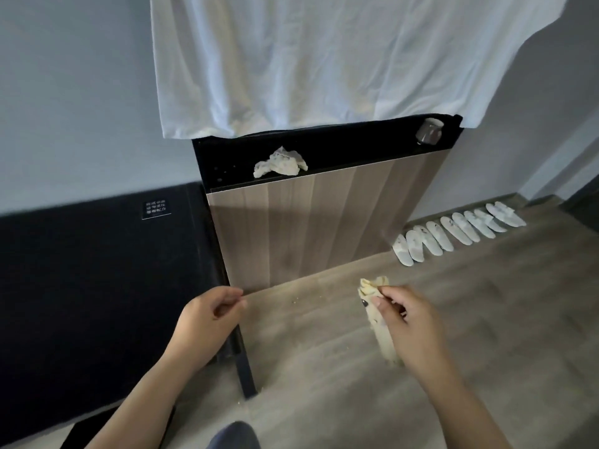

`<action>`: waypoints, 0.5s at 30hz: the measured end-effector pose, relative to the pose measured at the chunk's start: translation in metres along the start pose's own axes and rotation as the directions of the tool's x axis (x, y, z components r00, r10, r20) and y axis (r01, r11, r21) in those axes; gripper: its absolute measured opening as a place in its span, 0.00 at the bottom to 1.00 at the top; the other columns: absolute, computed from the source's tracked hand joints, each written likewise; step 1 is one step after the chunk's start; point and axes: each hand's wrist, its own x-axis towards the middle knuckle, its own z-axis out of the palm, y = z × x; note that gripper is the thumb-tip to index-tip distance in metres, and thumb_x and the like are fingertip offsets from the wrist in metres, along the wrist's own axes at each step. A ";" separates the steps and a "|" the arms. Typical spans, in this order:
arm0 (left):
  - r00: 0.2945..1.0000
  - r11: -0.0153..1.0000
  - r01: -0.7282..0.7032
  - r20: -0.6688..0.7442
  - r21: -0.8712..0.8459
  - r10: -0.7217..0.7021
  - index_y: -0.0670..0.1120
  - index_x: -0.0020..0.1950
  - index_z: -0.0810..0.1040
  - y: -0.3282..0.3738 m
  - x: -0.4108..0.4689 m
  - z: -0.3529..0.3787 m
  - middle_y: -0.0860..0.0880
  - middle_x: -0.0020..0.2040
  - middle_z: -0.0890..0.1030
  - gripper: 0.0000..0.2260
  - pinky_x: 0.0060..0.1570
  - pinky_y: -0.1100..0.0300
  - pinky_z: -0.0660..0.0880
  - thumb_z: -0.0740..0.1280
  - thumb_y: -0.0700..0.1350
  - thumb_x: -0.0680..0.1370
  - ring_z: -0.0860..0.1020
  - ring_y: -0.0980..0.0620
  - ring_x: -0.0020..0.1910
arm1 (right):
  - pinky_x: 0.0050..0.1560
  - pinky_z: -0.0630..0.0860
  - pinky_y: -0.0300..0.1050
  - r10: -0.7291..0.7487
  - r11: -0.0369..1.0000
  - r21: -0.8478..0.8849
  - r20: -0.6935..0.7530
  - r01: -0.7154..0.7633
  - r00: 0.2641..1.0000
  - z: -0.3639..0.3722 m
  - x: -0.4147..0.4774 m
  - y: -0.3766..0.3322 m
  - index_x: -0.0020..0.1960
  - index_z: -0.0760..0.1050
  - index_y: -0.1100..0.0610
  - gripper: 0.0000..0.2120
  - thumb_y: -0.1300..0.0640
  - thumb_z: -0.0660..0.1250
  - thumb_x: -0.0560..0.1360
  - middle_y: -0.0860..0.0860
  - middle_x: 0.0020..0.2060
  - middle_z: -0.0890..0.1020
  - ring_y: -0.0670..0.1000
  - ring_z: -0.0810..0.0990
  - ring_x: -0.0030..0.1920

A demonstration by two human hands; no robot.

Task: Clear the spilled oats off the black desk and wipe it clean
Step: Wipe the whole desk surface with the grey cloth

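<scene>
Head camera view, looking down at a black worktop (340,147) with a wood front panel (308,222) below its near edge.

A crumpled, speckled tissue (280,162) lies on the worktop near its front edge, left of the middle. Left of the tissue, a few pale specks (223,173) dot the black surface; they may be oats, but they are too small for me to be sure. A small shiny jar (429,132) stands at the worktop's far right corner. A white sheet (324,59) hangs above the worktop, and its hem covers the back edge.

Below the worktop, oat crumbs (296,299) are scattered on the wood floor (470,319) along the foot of the front panel. A row of white slippers (453,231) lines the wall on the floor to the worktop's right.

My right hand (408,315) is held low in front of the worktop, above the floor, pinching a cream rag (372,286) with dark spots; the rag hangs down past my fingers.

My left hand (207,319) is by the panel's lower left corner, with its fingers curled and its thumb near the fingertips. I cannot tell whether it pinches anything.
</scene>
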 end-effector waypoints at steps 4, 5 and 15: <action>0.996 0.999 0.035 -0.086 -0.021 -0.036 0.57 0.52 0.80 0.022 0.030 0.022 0.57 0.44 0.83 0.07 0.40 0.71 0.73 0.70 0.46 0.76 0.79 0.66 0.44 | 0.39 0.69 0.30 -0.074 0.997 -0.022 0.070 0.076 0.995 -0.016 0.076 0.016 0.46 0.80 0.47 0.07 0.60 0.71 0.74 0.46 0.40 0.79 0.44 0.77 0.38; 0.993 0.998 0.054 -0.104 -0.030 -0.057 0.57 0.51 0.80 0.024 0.035 0.025 0.56 0.43 0.84 0.07 0.40 0.71 0.73 0.71 0.45 0.75 0.79 0.65 0.44 | 0.39 0.69 0.31 -0.095 0.994 -0.041 0.100 0.099 0.990 -0.016 0.090 0.019 0.45 0.81 0.48 0.06 0.59 0.71 0.74 0.46 0.40 0.79 0.45 0.77 0.38; 0.979 0.980 0.196 -0.053 -0.048 -0.198 0.62 0.49 0.74 0.011 0.160 0.032 0.56 0.49 0.82 0.10 0.42 0.70 0.73 0.71 0.50 0.74 0.80 0.61 0.47 | 0.37 0.69 0.36 -0.239 0.956 -0.091 0.311 0.279 0.920 0.049 0.241 0.000 0.42 0.81 0.51 0.03 0.56 0.70 0.75 0.46 0.36 0.76 0.46 0.75 0.39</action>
